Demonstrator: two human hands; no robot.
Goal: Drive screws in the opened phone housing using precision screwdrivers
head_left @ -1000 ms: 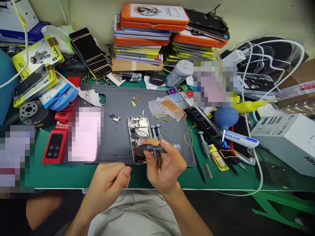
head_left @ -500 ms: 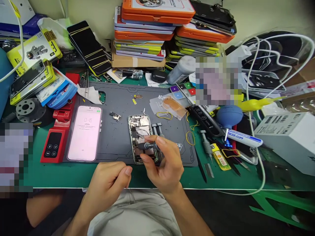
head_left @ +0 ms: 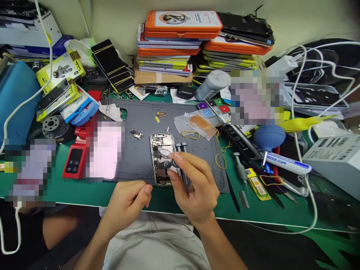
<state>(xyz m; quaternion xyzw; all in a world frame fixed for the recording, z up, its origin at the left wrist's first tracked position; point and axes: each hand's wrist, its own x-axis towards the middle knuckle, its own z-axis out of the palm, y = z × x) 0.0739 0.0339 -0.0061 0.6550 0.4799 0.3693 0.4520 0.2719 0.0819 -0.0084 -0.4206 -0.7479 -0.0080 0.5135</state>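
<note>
My right hand (head_left: 195,183) pinches a small dark screwdriver (head_left: 168,163) between thumb and fingertips, over the lower half of an opened phone (head_left: 165,140). Its tip is hard to make out. The phone lies face-up with its inner parts showing, on a dark grey work mat (head_left: 137,157). My left hand (head_left: 131,200) rests closed in a fist at the table's front edge, left of the phone, and nothing shows in it. More screwdrivers (head_left: 182,145) lie just right of the phone, partly behind my right hand. A small metal phone part (head_left: 137,134) sits to the left.
A lit phone (head_left: 111,174), partly blurred, stands by a red device (head_left: 73,163) on the left. Stacked boxes (head_left: 168,52) line the back. To the right are a blue air blower (head_left: 269,135), a black pen-shaped tool (head_left: 240,140), rubber bands (head_left: 221,159) and a white cable (head_left: 312,198).
The camera view has shifted, so the table appears a little further right and lower at the back. Both hands keep nearly the same pose, the screwdriver still over the opened phone.
</note>
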